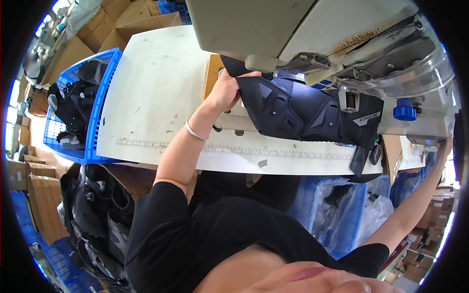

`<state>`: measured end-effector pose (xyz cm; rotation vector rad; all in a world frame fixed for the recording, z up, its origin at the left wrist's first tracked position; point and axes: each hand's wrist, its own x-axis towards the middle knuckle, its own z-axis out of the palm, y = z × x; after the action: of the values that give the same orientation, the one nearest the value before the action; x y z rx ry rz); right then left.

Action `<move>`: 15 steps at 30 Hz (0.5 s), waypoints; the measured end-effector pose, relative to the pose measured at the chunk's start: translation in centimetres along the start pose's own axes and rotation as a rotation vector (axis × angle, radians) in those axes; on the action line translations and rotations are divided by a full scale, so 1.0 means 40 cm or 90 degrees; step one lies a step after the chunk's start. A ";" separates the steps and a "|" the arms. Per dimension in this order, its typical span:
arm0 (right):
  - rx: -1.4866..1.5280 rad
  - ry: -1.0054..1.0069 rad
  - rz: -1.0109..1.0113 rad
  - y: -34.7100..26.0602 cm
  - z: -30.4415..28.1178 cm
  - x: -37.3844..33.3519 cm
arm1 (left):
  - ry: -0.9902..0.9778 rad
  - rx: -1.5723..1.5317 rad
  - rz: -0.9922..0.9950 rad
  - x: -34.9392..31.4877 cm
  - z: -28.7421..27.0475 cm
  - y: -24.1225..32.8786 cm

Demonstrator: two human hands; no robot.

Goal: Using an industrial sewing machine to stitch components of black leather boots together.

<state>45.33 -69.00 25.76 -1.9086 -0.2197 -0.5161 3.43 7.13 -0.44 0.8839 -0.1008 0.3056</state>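
Note:
A black guard-like piece (pixel 298 112) with moulded plates and a pale label lies beneath the head of a sewing machine (pixel 273 29). My left hand (pixel 227 92) is closed on its left end, with a bangle on the wrist. The piece's upper edge passes under the lit needle area, where the needle itself is hidden. Far to the right, my right hand (pixel 446 146) reaches up to the machine's right end. Its fingers are hidden near the picture's rim.
A white worktable (pixel 156 93) has a ruler strip (pixel 234 149) along its front. To the left stands a blue crate (pixel 105 105) of black pieces. Black padded items (pixel 97 215) hang below it. Blue bins (pixel 337 215) with plastic bags sit under the table. A blue knob (pixel 404 110) sticks out of the machine.

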 end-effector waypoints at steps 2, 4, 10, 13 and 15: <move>0.000 0.003 0.004 0.040 0.005 0.005 | 0.019 0.005 -0.009 0.002 0.009 -0.001; -0.006 0.009 0.001 0.057 -0.001 0.013 | 0.033 0.002 -0.013 0.002 0.011 0.000; -0.003 0.006 -0.043 0.046 0.005 -0.012 | -0.042 -0.037 0.001 0.005 -0.018 -0.011; 0.041 0.022 -0.024 0.031 0.053 -0.061 | -0.049 -0.041 -0.006 0.008 -0.025 -0.015; 0.072 0.053 -0.054 0.014 0.088 -0.089 | -0.048 -0.036 -0.003 0.007 -0.030 -0.018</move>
<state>43.25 -65.68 22.58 -1.7703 -0.2706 -0.6249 3.85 7.71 -1.69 0.8389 -0.1767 0.2645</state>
